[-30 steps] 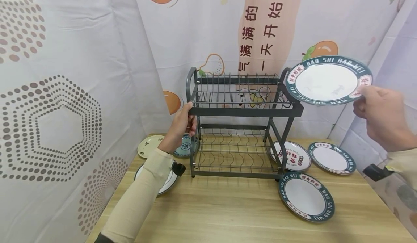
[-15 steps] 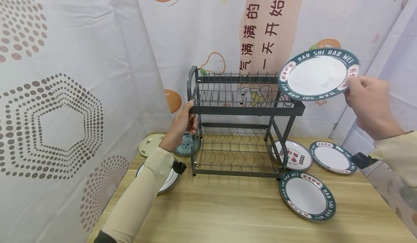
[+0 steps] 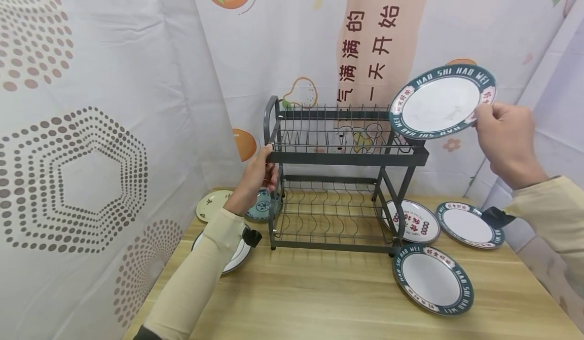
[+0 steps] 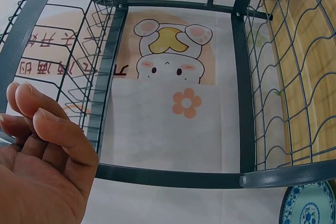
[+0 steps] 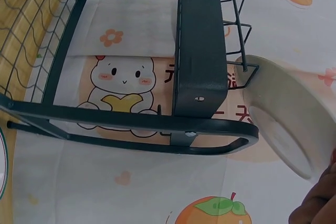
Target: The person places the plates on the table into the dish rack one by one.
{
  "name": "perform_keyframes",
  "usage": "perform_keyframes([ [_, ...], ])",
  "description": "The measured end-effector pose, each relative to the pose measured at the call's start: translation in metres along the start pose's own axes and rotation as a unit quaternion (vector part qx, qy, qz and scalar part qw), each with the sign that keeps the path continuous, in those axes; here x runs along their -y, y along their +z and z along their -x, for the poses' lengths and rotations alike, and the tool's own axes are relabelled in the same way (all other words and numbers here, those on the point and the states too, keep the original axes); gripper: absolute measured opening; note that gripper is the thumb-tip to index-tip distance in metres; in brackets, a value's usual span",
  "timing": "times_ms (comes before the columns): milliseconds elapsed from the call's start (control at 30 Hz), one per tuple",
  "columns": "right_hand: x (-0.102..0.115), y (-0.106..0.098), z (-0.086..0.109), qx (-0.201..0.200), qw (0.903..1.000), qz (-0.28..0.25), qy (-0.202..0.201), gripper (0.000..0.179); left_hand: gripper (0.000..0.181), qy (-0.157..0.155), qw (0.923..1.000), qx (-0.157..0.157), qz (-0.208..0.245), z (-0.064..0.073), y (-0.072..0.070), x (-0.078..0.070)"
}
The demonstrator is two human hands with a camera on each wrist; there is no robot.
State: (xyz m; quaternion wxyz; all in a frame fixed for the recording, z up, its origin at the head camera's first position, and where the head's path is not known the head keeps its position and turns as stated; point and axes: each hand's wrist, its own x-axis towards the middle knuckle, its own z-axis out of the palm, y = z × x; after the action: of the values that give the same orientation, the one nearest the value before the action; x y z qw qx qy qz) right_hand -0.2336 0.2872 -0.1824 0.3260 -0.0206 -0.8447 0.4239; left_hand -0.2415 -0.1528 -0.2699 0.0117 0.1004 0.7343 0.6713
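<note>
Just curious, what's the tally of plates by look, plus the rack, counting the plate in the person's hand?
Green-rimmed plates: 3
White plate with red characters: 1
Cream plate: 1
Blue patterned plate: 1
Dark-rimmed white plate: 1
Two-tier rack: 1
Total: 8

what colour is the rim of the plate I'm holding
Dark green rim with white lettering and pale panels; clearest in the head view.

Head cam fwd/dn; wrist cams nr rack (image 3: 347, 158).

Rack (image 3: 347, 158) on table (image 3: 319, 299), plates (image 3: 433, 280) to its left and right — cloth (image 3: 292, 36) behind.
</note>
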Motion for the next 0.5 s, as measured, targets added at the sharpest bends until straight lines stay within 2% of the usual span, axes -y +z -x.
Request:
perform_keyframes([
  [100, 0.002, 0.001, -0.001, -0.006, 0.9992, 0.038, -0.008, 0.042, 0.054, 0.001, 1.0000, 0.000, -0.002, 0.000, 0.000, 0.000],
  [267, 0.010, 0.007, -0.003, -0.027, 0.9932, 0.101, -0.052, 0.040, 0.054, 0.001, 1.0000, -0.005, -0.007, -0.001, 0.000, -0.001],
  [400, 0.014, 0.015, -0.005, -0.051, 0.9875, 0.121, -0.088, 0.041, 0.053, -0.006, 0.9999, -0.006, -0.012, 0.000, 0.000, -0.002],
  [500, 0.016, 0.024, -0.007, -0.079, 0.9797, 0.133, -0.128, 0.042, 0.053, -0.012, 0.9999, -0.005, -0.011, 0.001, 0.001, -0.001],
])
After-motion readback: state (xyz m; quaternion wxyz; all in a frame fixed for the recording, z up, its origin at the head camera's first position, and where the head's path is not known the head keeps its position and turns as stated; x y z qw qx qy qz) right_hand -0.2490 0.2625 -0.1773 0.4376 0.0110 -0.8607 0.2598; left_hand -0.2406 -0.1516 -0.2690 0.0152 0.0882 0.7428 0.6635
